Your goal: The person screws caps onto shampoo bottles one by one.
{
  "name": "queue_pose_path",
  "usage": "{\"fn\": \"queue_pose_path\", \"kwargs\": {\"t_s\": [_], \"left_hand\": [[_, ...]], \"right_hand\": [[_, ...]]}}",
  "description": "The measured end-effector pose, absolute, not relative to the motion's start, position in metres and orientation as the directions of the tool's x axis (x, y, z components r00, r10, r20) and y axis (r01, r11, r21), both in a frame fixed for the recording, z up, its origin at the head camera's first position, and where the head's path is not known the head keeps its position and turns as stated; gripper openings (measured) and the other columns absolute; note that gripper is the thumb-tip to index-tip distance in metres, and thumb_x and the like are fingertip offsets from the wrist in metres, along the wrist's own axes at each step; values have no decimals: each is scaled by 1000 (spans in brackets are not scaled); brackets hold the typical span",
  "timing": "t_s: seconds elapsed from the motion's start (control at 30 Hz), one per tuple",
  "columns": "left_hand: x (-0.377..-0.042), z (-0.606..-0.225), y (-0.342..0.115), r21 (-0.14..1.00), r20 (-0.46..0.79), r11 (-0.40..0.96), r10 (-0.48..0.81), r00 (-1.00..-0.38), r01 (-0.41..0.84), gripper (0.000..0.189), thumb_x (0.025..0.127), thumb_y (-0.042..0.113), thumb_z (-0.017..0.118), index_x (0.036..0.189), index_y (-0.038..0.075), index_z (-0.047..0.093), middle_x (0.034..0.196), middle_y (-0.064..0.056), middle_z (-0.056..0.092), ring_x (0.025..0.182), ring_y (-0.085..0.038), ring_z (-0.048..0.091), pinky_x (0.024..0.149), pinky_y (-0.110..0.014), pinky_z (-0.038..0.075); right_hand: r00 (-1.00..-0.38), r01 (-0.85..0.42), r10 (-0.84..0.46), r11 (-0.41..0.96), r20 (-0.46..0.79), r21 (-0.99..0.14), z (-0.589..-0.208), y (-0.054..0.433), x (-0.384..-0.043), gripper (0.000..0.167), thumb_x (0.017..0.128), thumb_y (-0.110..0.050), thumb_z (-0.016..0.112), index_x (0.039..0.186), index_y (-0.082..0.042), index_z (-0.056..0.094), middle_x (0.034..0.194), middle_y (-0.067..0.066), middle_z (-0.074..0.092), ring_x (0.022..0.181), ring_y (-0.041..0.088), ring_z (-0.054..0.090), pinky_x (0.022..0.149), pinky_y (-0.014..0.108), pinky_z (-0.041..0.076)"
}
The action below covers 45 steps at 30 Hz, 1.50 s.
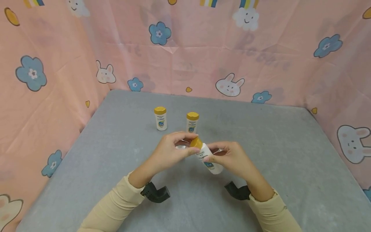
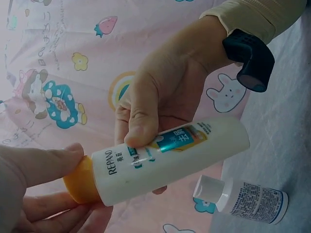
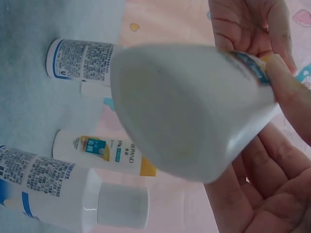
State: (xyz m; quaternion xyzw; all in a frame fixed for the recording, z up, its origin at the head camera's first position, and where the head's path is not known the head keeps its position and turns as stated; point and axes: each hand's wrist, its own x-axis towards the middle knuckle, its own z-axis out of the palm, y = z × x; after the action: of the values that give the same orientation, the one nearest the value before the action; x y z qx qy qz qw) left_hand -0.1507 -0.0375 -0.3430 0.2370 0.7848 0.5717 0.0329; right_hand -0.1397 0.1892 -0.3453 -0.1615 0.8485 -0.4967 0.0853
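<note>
A white shampoo bottle (image 1: 214,168) with a yellow cap (image 1: 196,142) is held tilted above the table between both hands. My left hand (image 1: 166,151) pinches the cap between thumb and fingers. Lower down, my right hand (image 1: 236,158) grips the white body, its thumb (image 2: 143,128) lying over the front by the label. The bottle's base (image 3: 158,111) faces the right wrist camera. Beyond the hands stand two similar yellow-capped bottles, one at left (image 1: 161,120) and one at right (image 1: 192,120), the latter partly hidden by my left fingers.
White-capped bottles with printed backs stand on the grey table (image 1: 116,154): one shows in the left wrist view (image 2: 257,201), another large in the right wrist view (image 3: 39,187). Pink patterned cloth (image 1: 185,58) encloses the back and sides. Black wrist mounts (image 1: 156,192) jut inward from both sleeves.
</note>
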Motion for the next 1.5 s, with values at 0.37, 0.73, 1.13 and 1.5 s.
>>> {"fn": "queue_pose_path", "kwargs": {"t_s": [0.37, 0.73, 1.13, 1.5], "left_hand": [[-152, -345, -35, 935, 194, 206, 386, -902, 289, 40, 87, 15, 77, 124, 6, 65, 123, -6, 68, 105, -19, 67, 92, -22, 56], [-151, -346, -36, 902, 283, 191, 413, -866, 386, 34, 88, 11, 76, 120, 2, 69, 117, -9, 70, 101, -18, 66, 95, -31, 56], [-150, -343, -38, 930, 234, 165, 427, -873, 330, 36, 90, 11, 73, 124, 3, 66, 124, -9, 67, 111, -21, 65, 97, -22, 54], [-151, -343, -38, 907, 245, 234, 383, -891, 351, 31, 87, 12, 76, 116, 4, 71, 118, -7, 71, 103, -19, 68, 90, -21, 57]], "right_hand": [[-964, -115, -265, 474, -18, -873, -343, 184, -138, 32, 81, -21, 84, 107, -5, 76, 104, 14, 74, 85, 21, 74, 72, 36, 61], [-945, -207, -324, 475, 48, -855, -343, 185, -136, 28, 82, -17, 82, 106, -3, 76, 98, 13, 75, 82, 16, 72, 70, 27, 60], [-953, -117, -303, 463, -33, -879, -339, 186, -137, 32, 81, -21, 83, 107, -3, 76, 98, 14, 75, 81, 19, 72, 70, 33, 60], [-957, -125, -290, 480, -22, -868, -340, 182, -137, 31, 83, -19, 82, 108, -2, 75, 101, 15, 74, 83, 21, 72, 72, 37, 60]]}}
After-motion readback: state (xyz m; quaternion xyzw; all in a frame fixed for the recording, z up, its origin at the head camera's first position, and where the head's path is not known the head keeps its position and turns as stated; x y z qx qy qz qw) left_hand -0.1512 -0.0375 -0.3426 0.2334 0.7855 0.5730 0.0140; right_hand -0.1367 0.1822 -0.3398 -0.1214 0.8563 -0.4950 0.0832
